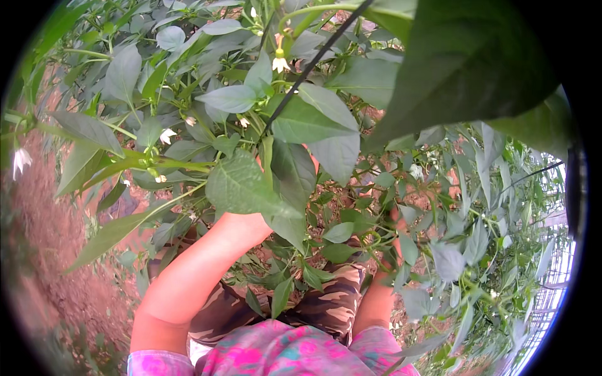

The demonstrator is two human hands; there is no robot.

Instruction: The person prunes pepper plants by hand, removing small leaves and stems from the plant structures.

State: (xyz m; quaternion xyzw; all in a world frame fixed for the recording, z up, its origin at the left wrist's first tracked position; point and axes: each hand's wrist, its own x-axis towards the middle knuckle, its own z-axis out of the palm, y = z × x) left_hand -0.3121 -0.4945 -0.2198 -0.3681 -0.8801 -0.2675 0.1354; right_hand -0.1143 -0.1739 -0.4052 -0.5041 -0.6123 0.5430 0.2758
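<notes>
Leafy pepper plants with white flowers point(281, 63) surround both arms. My left forearm point(202, 268) reaches up under a cluster of broad pepper leaves point(244, 183). Only slivers of skin, apparently my left hand point(312, 159), show between those leaves. On the right, my other forearm point(378, 296) goes in among stems and leaves, where parts of my right hand point(398, 225) show through. Foliage hides the fingers of both hands, so what they hold or touch cannot be told. A dark cord point(320, 58) slants down into the plant above my left hand.
A large dark leaf point(461, 70) hangs close to the camera at upper right. Reddish soil point(61, 244) lies at left. Camouflage-patterned trousers point(329, 301) are below the foliage. Dense pepper plants point(470, 244) and a bright grid-like structure point(552, 282) stand at right.
</notes>
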